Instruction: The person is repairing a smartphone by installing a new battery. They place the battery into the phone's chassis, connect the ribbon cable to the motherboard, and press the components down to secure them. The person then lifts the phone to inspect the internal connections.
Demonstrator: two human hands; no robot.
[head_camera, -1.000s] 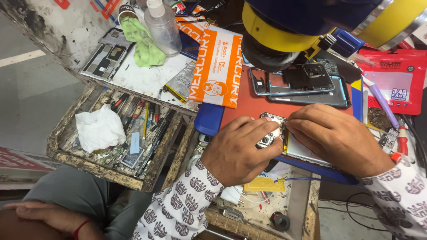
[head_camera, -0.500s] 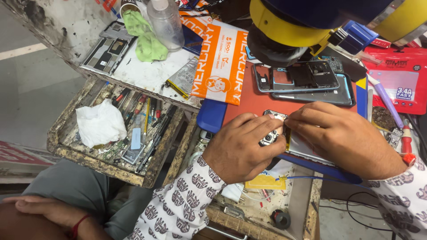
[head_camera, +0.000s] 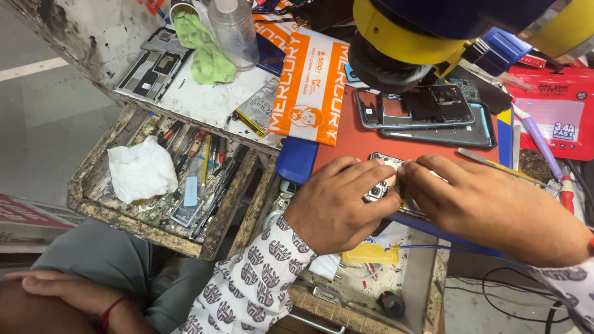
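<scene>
My left hand [head_camera: 340,201] and my right hand [head_camera: 489,207] meet over an opened phone [head_camera: 385,179] lying on the red work mat [head_camera: 352,139]. The left hand's fingers pinch the phone's camera end and hold it down. My right hand's fingertips press on the same phone from the right; whether they hold a small tool is hidden. Most of the phone is covered by both hands. Beyond it lie a stripped phone frame [head_camera: 417,106] and a dark phone back [head_camera: 439,133], under a yellow and blue microscope head [head_camera: 402,43].
An orange packet [head_camera: 309,86] lies left of the mat. A wooden drawer [head_camera: 133,219] holds several screwdrivers and a white tissue [head_camera: 141,170]. A clear bottle [head_camera: 234,31], green cloth [head_camera: 207,46] and red packet [head_camera: 554,111] sit at the back. Another person's arm [head_camera: 59,297] rests bottom left.
Both hands stayed on the phone, with the fingers shifting slightly at its camera end. The view moved a little; nothing was picked up or let go.
</scene>
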